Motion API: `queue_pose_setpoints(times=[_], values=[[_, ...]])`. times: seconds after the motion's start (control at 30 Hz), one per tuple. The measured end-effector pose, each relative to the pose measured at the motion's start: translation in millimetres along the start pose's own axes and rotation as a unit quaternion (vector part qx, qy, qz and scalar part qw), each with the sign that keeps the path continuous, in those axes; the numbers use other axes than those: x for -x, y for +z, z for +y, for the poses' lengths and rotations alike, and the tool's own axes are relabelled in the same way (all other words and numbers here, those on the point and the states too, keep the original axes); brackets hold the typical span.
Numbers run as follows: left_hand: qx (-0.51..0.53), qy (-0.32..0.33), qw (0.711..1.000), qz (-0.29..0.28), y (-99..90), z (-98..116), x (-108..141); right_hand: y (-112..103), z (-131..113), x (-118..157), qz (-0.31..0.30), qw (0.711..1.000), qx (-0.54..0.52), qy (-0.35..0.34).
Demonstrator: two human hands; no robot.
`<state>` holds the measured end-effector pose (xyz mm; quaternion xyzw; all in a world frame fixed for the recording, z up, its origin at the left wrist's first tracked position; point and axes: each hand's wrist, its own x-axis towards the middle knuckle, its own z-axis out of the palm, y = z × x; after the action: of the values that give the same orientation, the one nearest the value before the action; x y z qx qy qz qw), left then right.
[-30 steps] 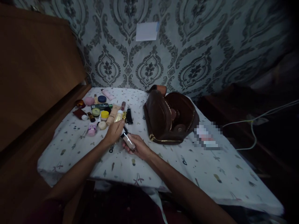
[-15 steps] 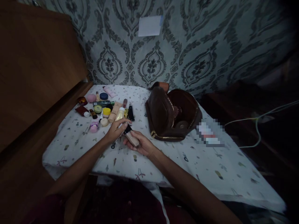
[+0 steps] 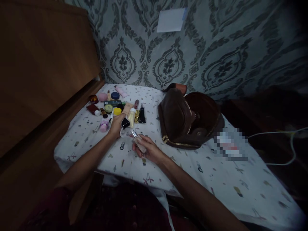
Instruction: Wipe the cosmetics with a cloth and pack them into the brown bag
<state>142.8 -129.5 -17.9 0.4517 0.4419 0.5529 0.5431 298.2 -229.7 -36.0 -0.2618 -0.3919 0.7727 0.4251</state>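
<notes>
My right hand (image 3: 150,149) is wrapped round a glass foundation bottle (image 3: 140,143) with beige contents, tilted with its silver neck (image 3: 134,133) bare and pointing up and left. Just to the left, my left hand (image 3: 116,126) grips a black cap (image 3: 125,123), held apart from the bottle. Behind the cap lie a pale yellow tube (image 3: 131,118), a gold tube (image 3: 137,116) and a black tube (image 3: 142,115). A jar with a yellow lid (image 3: 117,111) and a pink container (image 3: 104,125) are near my left hand.
A brown bag (image 3: 173,118) stands unzipped on the patterned tablecloth (image 3: 183,166). More cosmetics, such as a green bottle (image 3: 113,103) and a blue round case (image 3: 115,95), lie at the back left. A blurred object (image 3: 231,144) and a white cable (image 3: 276,132) are at the right.
The black cap has come off the bottle, baring its silver neck. My left hand has moved away to the left with the cap. The view has shifted slightly.
</notes>
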Motion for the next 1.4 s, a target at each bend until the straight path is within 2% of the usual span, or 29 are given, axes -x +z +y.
queue_pose_setpoints(times=[0.2, 0.37, 0.7, 0.8, 0.93, 1.23, 1.4], values=[[0.028, -0.110, 0.993, -0.020, 9.4, -7, 6, 1, -1, -2, 0.006, 1.000, -0.018, 0.007], [0.025, -0.133, 0.990, -0.027, 12.3, -8, 10, 2, -3, -3, 0.018, 0.999, -0.029, 0.009], [-0.008, -0.056, 0.997, -0.053, 15.9, -5, 21, 1, -2, -4, 0.035, 0.999, -0.023, 0.012], [-0.069, 0.013, 0.993, -0.098, 12.2, -6, 22, 1, -1, -4, 0.036, 0.999, -0.021, 0.010], [-0.182, 0.116, 0.965, -0.148, 10.0, -4, 25, 0, 0, -6, 0.043, 0.999, -0.016, -0.001], [-0.190, 0.112, 0.960, -0.175, 15.7, -7, 34, 0, 1, -2, 0.048, 0.999, -0.004, 0.002], [-0.204, 0.125, 0.957, -0.163, 20.6, -4, 39, -3, -1, -1, 0.044, 0.999, 0.004, -0.006]])
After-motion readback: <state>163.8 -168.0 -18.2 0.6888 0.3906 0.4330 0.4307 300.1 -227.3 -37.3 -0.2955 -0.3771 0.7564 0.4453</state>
